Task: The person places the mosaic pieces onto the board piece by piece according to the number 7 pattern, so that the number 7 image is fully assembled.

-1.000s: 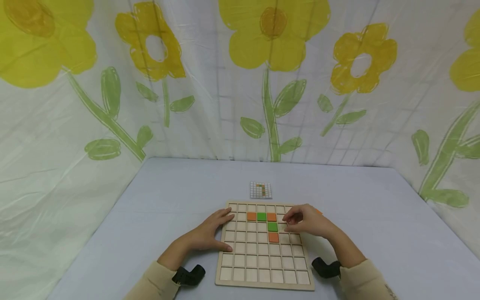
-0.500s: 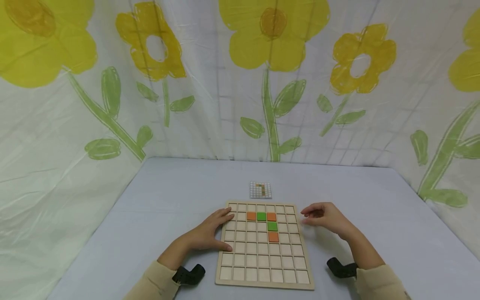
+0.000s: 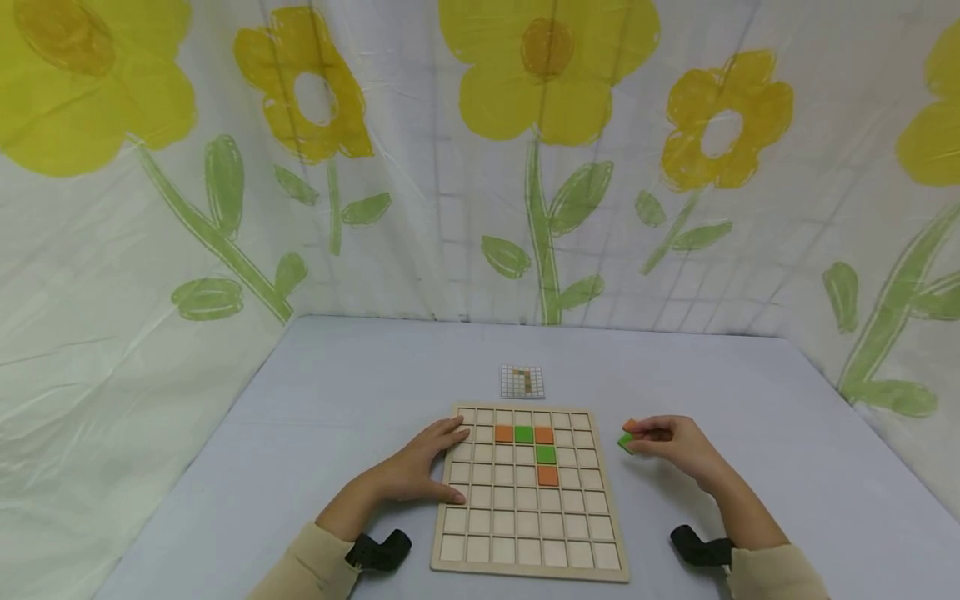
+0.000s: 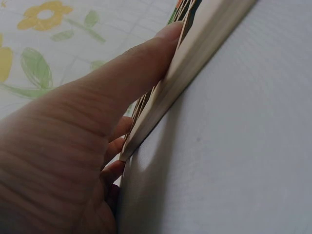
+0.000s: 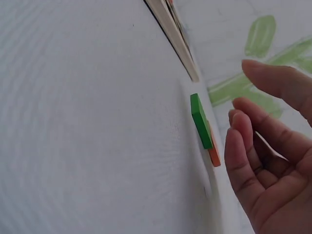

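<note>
A wooden grid board (image 3: 502,525) lies on the table with orange and green square tiles in some cells, such as the green tile (image 3: 546,454). My left hand (image 3: 411,463) rests on the board's left edge, thumb and fingers spread; the left wrist view shows the thumb (image 4: 141,63) on the rim. Right of the board, my right hand (image 3: 678,442) hovers by a loose green tile (image 5: 200,122) and a loose orange tile (image 5: 214,151) on the table. Its thumb and bent fingers stand apart, with nothing visible between them.
A small card (image 3: 522,382) printed with a coloured grid lies behind the board. The pale table (image 3: 360,367) ends at a hanging cloth (image 3: 420,233) with yellow flowers. Each wrist carries a black device, like the one on the right (image 3: 701,546).
My right hand has moved right, from over the board's right columns to beside it. The loose green tile now shows at its fingertips. My left hand and the board have stayed put.
</note>
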A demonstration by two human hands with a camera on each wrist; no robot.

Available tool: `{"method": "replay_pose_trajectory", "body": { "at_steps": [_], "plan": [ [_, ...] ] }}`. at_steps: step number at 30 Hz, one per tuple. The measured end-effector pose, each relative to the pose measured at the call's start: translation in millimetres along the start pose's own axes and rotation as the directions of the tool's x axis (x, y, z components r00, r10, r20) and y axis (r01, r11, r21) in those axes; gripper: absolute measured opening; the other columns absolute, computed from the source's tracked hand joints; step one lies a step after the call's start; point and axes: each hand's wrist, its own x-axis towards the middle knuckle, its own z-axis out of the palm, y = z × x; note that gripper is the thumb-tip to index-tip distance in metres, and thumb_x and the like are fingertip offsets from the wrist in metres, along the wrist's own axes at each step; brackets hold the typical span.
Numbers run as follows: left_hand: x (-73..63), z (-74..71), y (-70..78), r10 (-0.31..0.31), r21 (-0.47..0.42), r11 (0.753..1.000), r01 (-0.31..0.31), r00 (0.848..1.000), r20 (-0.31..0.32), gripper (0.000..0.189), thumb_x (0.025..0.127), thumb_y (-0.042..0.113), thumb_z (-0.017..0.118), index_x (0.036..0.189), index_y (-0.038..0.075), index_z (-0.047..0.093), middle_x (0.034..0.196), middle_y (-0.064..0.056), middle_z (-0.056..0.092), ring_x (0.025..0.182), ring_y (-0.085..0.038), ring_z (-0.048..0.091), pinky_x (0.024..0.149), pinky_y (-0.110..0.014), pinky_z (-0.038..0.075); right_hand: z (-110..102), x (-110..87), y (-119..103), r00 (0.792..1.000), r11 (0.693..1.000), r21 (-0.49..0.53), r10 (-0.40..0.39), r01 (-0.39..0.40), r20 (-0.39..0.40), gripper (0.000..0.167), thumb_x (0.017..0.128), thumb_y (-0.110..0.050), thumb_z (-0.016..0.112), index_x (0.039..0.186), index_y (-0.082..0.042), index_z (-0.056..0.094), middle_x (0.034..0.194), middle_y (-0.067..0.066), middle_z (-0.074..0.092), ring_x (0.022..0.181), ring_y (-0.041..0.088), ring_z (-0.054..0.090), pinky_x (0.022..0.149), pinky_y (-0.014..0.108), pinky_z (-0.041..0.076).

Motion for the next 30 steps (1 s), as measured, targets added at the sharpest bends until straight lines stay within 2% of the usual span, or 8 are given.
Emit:
{"method": "replay_pose_trajectory", "body": {
  "at_steps": [4, 10, 18, 24, 30],
  "plan": [
    [0.8, 0.3, 0.1, 0.008, -0.002, 1.0, -0.008, 1.0, -0.002, 0.095, 0.069, 0.046, 0.079, 0.145, 0.01, 0.033, 0.156, -0.007, 0.017, 0.144, -0.034, 0.011, 0.111, -0.058, 0.019, -1, -0.4, 4, 0.999, 0.999, -0.023, 0.046, -0.047, -0.023, 0.048, 0.078, -0.027, 0.075, 0.111, 0.005, 0.063, 0.097, 0.005, 0.068, 0.08, 0.003, 0.059, 0.07, 0.019, 0.047],
    [1.7, 1.0, -0.9, -0.003, 0.004, 1.0, 0.003, 1.0, -0.006, 0.096, 0.069, 0.047, 0.079, 0.145, 0.011, 0.033, 0.156, -0.006, 0.017, 0.144, -0.033, 0.011, 0.112, -0.057, 0.019, 1, -1.3, 7, 0.996, 0.996, -0.044, 0.069, -0.071, -0.064, 0.045, 0.077, -0.025, 0.076, 0.109, 0.005, 0.064, 0.094, 0.004, 0.068, 0.079, 0.006, 0.058, 0.068, 0.019, 0.046],
    [0.9, 1.4, -2.0, -0.01, 0.003, 1.0, 0.01, 1.0, -0.005, 0.096, 0.069, 0.047, 0.079, 0.145, 0.012, 0.034, 0.156, -0.007, 0.017, 0.144, -0.033, 0.011, 0.112, -0.057, 0.019, 7, -2.4, 6, 0.995, 0.994, -0.097, 0.032, -0.041, -0.098, 0.034, 0.077, -0.013, 0.075, 0.102, 0.008, 0.064, 0.082, 0.004, 0.065, 0.071, 0.007, 0.055, 0.06, 0.018, 0.046],
    [1.3, 1.7, -2.2, -0.004, 0.001, 1.0, 0.004, 1.0, -0.009, 0.095, 0.069, 0.046, 0.079, 0.145, 0.009, 0.034, 0.156, -0.009, 0.018, 0.144, -0.035, 0.011, 0.111, -0.059, 0.019, 10, -1.2, 8, 0.992, 0.99, -0.136, 0.017, -0.034, -0.123, 0.031, 0.076, -0.012, 0.076, 0.099, 0.007, 0.065, 0.081, 0.005, 0.064, 0.07, 0.008, 0.054, 0.059, 0.019, 0.046],
    [1.3, 1.4, -1.7, -0.005, -0.002, 1.0, 0.005, 1.0, -0.008, 0.095, 0.069, 0.047, 0.079, 0.145, 0.011, 0.034, 0.156, -0.007, 0.018, 0.144, -0.034, 0.012, 0.112, -0.058, 0.019, 13, 0.1, 10, 0.99, 0.983, -0.182, -0.004, -0.022, -0.142, 0.029, 0.074, -0.011, 0.077, 0.095, 0.005, 0.065, 0.081, 0.005, 0.063, 0.07, 0.009, 0.053, 0.059, 0.019, 0.046]
  ]
}}
